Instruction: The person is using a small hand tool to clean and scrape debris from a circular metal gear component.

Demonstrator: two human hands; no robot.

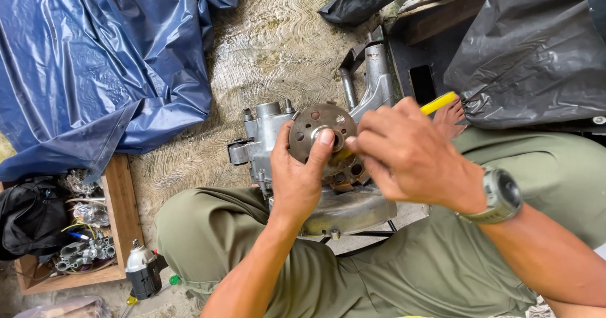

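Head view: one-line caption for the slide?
Left hand steadies a rusty round flywheel on a small engine while the right hand works a yellow-handled tool at its hub.

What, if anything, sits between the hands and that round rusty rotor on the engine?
Nothing visible. The left hand already grips the rotor, thumb on its centre hub. The right hand holds a yellow-handled tool at the rotor's right side; its tip is hidden.
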